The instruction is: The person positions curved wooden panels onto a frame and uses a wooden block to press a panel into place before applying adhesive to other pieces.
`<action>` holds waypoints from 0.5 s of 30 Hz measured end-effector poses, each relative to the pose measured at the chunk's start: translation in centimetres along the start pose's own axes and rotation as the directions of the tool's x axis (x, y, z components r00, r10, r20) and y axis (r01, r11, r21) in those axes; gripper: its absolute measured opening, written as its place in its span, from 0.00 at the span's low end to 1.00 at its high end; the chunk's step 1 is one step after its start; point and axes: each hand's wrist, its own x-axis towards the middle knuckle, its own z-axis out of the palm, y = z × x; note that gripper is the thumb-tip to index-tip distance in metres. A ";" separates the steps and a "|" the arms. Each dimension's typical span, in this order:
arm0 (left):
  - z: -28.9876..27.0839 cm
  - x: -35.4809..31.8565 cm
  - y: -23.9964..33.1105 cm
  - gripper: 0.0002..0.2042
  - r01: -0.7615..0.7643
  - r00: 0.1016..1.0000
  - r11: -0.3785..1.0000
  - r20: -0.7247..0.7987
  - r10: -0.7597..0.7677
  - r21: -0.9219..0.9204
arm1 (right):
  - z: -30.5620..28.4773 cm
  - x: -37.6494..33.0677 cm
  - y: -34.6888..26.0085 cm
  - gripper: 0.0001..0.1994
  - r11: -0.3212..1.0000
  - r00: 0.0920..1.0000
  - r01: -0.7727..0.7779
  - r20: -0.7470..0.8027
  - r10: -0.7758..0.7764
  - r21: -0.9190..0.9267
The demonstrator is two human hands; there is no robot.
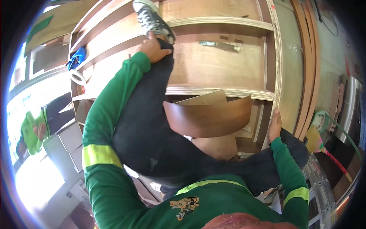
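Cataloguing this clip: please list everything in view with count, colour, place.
Wooden frame: one, tan, centre
Curved sheet: one, brown, centre
Slim tool: one, greyish, inside frame
Roll: one, white, left
Unclear object: one, blue, by roll
Long strips: several, brown, right
Broom: one, yellow and red, right
Co-worker: one, green-topped, left
Shoe: one, black and white, top
Legs: two, dark-trousered, centre
Left hand: one, green-sleeved, gripping leg
Right hand: one, green-sleeved, at frame

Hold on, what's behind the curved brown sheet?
Past the top edge of the curved brown sheet, a paler piece shows, overlapping a shelf board. The piece's lower part is covered, so I can't tell whether it joins the sheet or what else sits behind.
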 end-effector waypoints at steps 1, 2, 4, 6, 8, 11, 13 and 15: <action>-0.3 -0.3 0.3 0.60 0.001 1.000 1.000 -0.005 -0.001 0.028 | -0.1 -0.2 0.0 0.34 1.000 1.000 -0.005 0.005 0.005 -0.001; -0.6 -0.7 0.5 0.58 0.002 1.000 0.999 -0.009 -0.001 0.054 | 0.0 -0.2 0.0 0.33 1.000 1.000 0.009 -0.011 -0.009 0.008; -1.1 -1.2 0.8 0.55 -0.016 0.999 0.998 -0.028 0.018 0.066 | 0.1 -0.3 0.5 0.33 1.000 0.999 0.026 -0.027 -0.026 0.002; -1.2 -1.6 0.8 0.53 -0.040 0.997 0.998 -0.061 0.043 0.042 | -0.2 -0.4 1.3 0.31 0.995 0.999 0.034 0.025 -0.036 0.093; -1.2 -1.6 0.8 0.51 -0.081 0.993 0.996 -0.080 0.084 0.034 | -0.3 -0.5 2.2 0.30 0.977 0.999 0.017 0.043 -0.027 0.212; -1.2 -1.4 0.5 0.49 -0.132 0.987 0.991 -0.092 0.134 0.032 | -0.5 -0.7 3.1 0.28 0.795 0.984 -0.177 0.089 0.154 0.580; -1.4 -1.2 0.5 0.48 -0.153 0.983 0.987 -0.093 0.158 0.055 | -0.7 -0.9 3.2 0.28 0.872 0.990 -0.139 0.071 0.120 0.470; -1.6 -1.2 0.6 0.45 -0.190 0.976 0.976 -0.085 0.200 0.107 | -0.8 -1.0 2.9 0.27 0.910 0.994 -0.111 0.065 0.093 0.399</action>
